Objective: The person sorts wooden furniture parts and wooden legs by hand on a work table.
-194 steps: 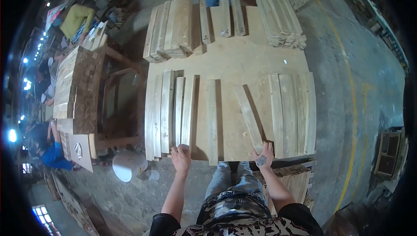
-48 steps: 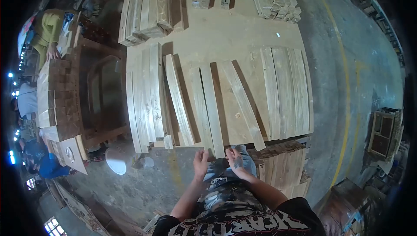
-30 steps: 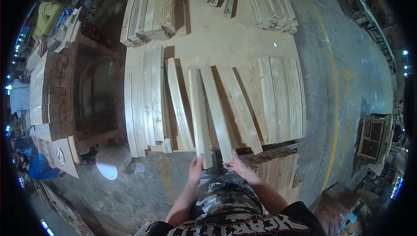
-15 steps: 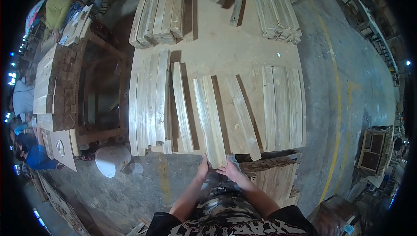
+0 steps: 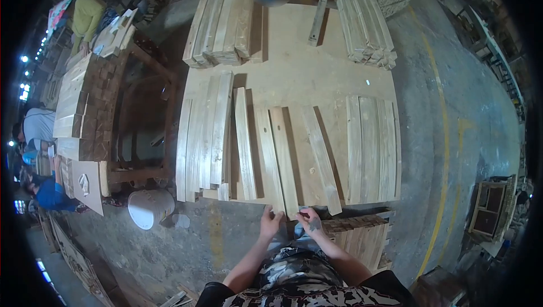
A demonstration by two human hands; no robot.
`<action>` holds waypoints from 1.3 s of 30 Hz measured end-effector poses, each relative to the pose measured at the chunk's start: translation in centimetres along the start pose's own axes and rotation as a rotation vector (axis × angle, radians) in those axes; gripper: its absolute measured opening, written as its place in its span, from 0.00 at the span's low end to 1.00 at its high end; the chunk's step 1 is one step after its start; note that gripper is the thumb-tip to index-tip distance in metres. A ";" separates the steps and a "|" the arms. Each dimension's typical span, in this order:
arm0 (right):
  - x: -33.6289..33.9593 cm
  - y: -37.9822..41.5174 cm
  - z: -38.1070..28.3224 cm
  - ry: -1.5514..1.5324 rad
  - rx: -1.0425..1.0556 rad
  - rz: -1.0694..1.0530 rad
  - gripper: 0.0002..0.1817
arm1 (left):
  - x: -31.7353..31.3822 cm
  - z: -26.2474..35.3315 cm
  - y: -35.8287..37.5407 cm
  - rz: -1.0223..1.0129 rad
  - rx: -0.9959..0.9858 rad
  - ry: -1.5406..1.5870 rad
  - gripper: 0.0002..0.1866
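Two pale wooden strips [image 5: 284, 163] lie side by side at the middle of the table, their near ends jutting past its front edge. Small dark slots show near their far ends. My left hand [image 5: 271, 222] is closed on the near end of the left strip [image 5: 271, 157], thumb pointing forward. From the other side, my right hand [image 5: 310, 222] has its fingers pinched at the near end of the right strip. Single strips lie apart on either side, one to the left [image 5: 244, 143] and one slanting to the right [image 5: 321, 160].
Strips lie in rows at the table's left [image 5: 206, 137] and right [image 5: 370, 148]. Two stacks [image 5: 223, 27] [image 5: 366, 27] stand at the far side near a blurred person. More wood [image 5: 359, 239] sits below the front edge. A white bucket [image 5: 150, 208] stands left; people work beyond.
The two middle strips have been turned, so slots now show on their upper faces. At the far side, the person's bundle of strips has left the table area. The view has shifted slightly.
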State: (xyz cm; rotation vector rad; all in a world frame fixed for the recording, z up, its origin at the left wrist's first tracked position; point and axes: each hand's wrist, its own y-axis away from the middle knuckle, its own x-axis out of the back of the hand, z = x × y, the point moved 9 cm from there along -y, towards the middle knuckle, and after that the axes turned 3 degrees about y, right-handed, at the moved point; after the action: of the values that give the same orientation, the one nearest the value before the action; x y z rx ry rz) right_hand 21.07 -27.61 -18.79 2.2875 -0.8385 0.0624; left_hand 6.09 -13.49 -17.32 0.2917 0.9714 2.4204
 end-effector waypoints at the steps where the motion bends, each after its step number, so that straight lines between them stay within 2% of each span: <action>1: 0.9 0.5 -2.9 0.187 0.135 0.078 0.27 | -0.2 -1.2 -0.5 -0.005 0.050 -0.055 0.26; 2: 1.5 1.1 -6.1 0.374 0.279 0.150 0.27 | -0.3 -1.9 -0.5 -0.005 0.039 -0.061 0.25; 3: 1.4 1.3 -8.4 0.328 0.291 0.166 0.30 | -0.3 -1.6 -0.3 0.000 0.027 -0.067 0.25; 5: 0.2 1.0 -12.5 0.491 0.297 0.221 0.35 | 0.1 -1.7 -0.4 -0.026 -0.056 -0.060 0.26; 6: -0.7 0.4 -14.0 0.572 0.311 0.250 0.38 | 0.7 -2.1 -0.1 -0.010 -0.059 -0.179 0.27; 7: -2.3 -0.6 -14.7 0.748 0.303 0.268 0.51 | 1.4 -2.1 0.1 0.013 -0.062 -0.296 0.27; 8: -3.3 -1.4 -15.2 0.772 0.272 0.276 0.55 | 2.1 -2.0 -0.2 0.043 -0.059 -0.411 0.28; 9: -4.4 -1.6 -16.5 0.794 0.242 0.283 0.59 | 2.6 -0.3 0.8 0.037 -0.023 -0.376 0.29; 11: -6.6 -3.1 -17.0 0.894 0.104 0.252 0.69 | 3.6 1.7 1.4 0.020 -0.097 -0.284 0.28; 14: -6.4 -3.3 -18.0 0.833 0.052 0.253 0.69 | 5.8 2.7 0.9 0.033 -0.145 -0.234 0.25; 16: -4.9 -3.4 -17.4 0.770 0.104 0.210 0.65 | 7.3 4.5 0.9 0.026 -0.136 -0.269 0.24; 18: -3.5 -3.9 -17.2 0.493 0.152 0.067 0.60 | 7.9 6.2 0.3 -0.007 -0.161 -0.220 0.24; 20: -2.6 -3.0 -18.4 0.007 0.176 -0.195 0.55 | 7.2 8.0 -0.3 -0.099 -0.192 -0.113 0.25; 21: -2.2 -2.3 -19.4 -0.118 0.128 -0.264 0.52 | 6.4 10.2 0.5 -0.161 -0.193 -0.032 0.33; 23: -1.3 -0.4 -21.3 -0.367 0.019 -0.402 0.46 | 3.5 11.5 -1.1 -0.208 -0.245 0.008 0.32; 24: -1.0 0.7 -22.6 -0.330 0.041 -0.404 0.45 | 1.9 12.1 -1.6 -0.235 -0.266 0.023 0.31; 25: -1.3 2.1 -23.8 -0.297 0.061 -0.405 0.44 | 1.4 16.0 1.1 -0.240 -0.213 0.045 0.36; 26: -1.7 3.2 -24.4 -0.267 0.078 -0.405 0.43 | 0.9 17.1 1.1 -0.192 -0.230 0.109 0.35; 27: -2.4 3.1 -24.9 -0.266 0.212 -0.429 0.45 | 0.4 18.3 0.9 -0.140 -0.251 0.169 0.35; 28: -3.3 5.1 -27.8 -0.245 0.260 -0.494 0.47 | 0.6 19.8 1.2 -0.086 -0.272 0.223 0.35; 29: -3.8 5.3 -29.0 -0.201 0.361 -0.522 0.48 | 0.7 21.5 1.8 -0.140 -0.335 0.307 0.33; 30: -4.0 5.6 -30.0 -0.157 0.459 -0.545 0.49 | 2.2 24.3 4.6 -0.097 -0.322 0.345 0.32; 32: -5.0 7.6 -33.8 -0.137 0.436 -0.708 0.50 | 5.2 26.8 7.7 0.068 -0.431 0.351 0.32; 34: -5.9 8.3 -35.1 -0.133 0.493 -0.871 0.50 | 8.2 28.0 8.5 0.092 -0.509 0.506 0.31; 36: -5.3 8.0 -35.8 -0.150 0.555 -0.794 0.49 | 12.3 27.2 8.0 0.102 -0.349 0.732 0.34; 38: -2.9 7.5 -36.2 -0.096 0.602 -0.611 0.47 | 18.0 29.2 9.1 0.215 -0.359 0.800 0.37; 39: -1.5 6.3 -35.1 -0.100 0.606 -0.517 0.45 | 20.7 31.3 10.7 0.259 -0.425 0.814 0.35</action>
State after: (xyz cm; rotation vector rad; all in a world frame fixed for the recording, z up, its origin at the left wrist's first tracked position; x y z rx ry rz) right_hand 22.49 -8.36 11.21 3.0338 -0.2598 -0.0371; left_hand -3.77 9.23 12.78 -0.8236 0.6990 2.9546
